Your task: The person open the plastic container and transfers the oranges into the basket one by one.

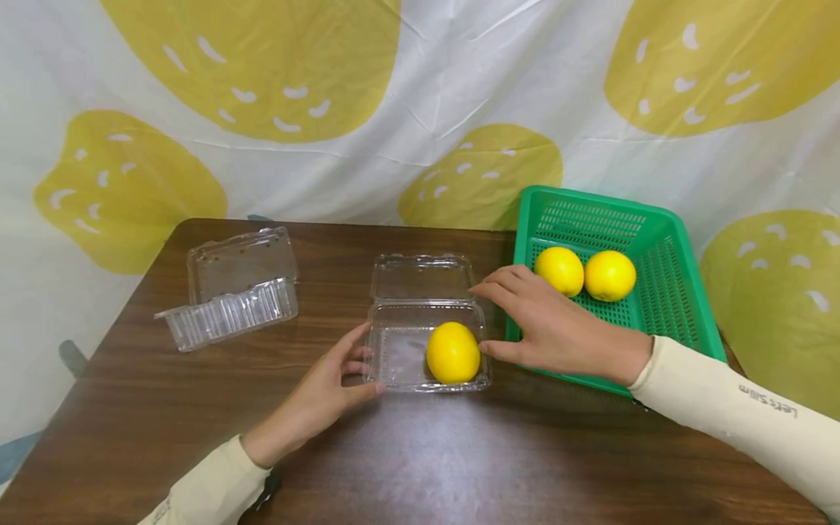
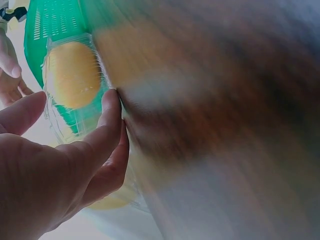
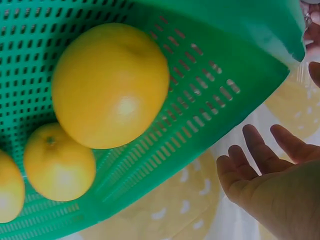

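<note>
In the head view, a clear plastic clamshell container stands with its lid folded back, an orange in its right half. My left hand touches the container's left end, thumb near the front corner and fingers along the side. The left wrist view shows that hand's spread thumb and fingers about the container. Beside the orange is my right hand, its thumb tip right at the fruit and its fingers extended toward the lid. Seen from the right wrist, the right hand has loosely spread fingers and nothing held.
A green basket stands at the right, below my right forearm. Its oranges include one at the left, another beside it, and a large near one. A second open clamshell lies at the left on the brown table.
</note>
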`<control>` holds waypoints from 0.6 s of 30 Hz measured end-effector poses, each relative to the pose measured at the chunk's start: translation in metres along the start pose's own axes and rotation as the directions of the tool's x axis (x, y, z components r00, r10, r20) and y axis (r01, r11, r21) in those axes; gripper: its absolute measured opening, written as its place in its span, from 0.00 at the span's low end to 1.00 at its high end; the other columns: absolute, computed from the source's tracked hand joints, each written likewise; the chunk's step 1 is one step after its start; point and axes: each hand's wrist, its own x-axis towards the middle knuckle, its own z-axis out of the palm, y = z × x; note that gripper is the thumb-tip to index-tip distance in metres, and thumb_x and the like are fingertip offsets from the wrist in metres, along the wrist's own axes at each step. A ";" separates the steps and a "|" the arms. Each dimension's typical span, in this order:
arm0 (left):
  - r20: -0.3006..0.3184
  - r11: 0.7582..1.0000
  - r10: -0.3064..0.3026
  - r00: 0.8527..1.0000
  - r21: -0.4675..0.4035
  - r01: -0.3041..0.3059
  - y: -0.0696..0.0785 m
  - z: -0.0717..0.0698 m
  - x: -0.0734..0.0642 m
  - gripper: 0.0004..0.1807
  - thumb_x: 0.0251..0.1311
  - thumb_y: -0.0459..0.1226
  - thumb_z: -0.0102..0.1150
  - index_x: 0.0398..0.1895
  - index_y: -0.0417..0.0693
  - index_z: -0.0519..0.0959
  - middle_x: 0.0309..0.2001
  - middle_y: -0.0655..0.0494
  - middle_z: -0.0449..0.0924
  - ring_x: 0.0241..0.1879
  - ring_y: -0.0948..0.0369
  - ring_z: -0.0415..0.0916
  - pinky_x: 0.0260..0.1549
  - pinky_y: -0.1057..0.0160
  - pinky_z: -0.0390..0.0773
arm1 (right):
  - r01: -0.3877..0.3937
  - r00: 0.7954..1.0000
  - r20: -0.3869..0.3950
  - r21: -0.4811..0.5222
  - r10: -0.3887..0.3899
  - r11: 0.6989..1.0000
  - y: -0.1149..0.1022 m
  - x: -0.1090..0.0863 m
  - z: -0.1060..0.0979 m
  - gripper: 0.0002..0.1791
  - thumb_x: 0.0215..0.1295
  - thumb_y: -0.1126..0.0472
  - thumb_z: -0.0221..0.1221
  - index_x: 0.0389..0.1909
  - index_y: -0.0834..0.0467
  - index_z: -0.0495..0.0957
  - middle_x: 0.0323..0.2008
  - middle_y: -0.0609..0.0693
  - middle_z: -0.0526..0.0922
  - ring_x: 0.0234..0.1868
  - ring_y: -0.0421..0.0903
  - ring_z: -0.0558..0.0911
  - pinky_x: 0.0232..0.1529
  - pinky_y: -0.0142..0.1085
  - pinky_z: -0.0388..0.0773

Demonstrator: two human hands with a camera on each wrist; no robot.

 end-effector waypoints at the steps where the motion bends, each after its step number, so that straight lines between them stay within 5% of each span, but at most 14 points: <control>1: 0.001 1.000 0.000 1.000 0.000 0.000 0.000 0.000 0.000 0.54 0.66 0.34 0.78 0.89 0.44 0.55 0.71 0.34 0.75 0.65 0.43 0.80 0.67 0.37 0.78 | 0.009 1.000 0.008 -0.011 -0.008 1.000 -0.002 0.001 0.001 0.39 0.68 0.48 0.76 0.72 0.63 0.77 0.64 0.54 0.80 0.68 0.55 0.73 0.69 0.53 0.75; 18: -0.001 1.000 -0.007 1.000 0.004 0.007 0.001 0.001 0.000 0.54 0.65 0.34 0.78 0.89 0.45 0.55 0.72 0.34 0.75 0.65 0.44 0.80 0.67 0.36 0.78 | 0.143 0.984 0.132 -0.150 -0.123 0.978 -0.022 0.017 0.021 0.41 0.61 0.44 0.79 0.70 0.60 0.79 0.62 0.55 0.82 0.68 0.58 0.74 0.70 0.55 0.75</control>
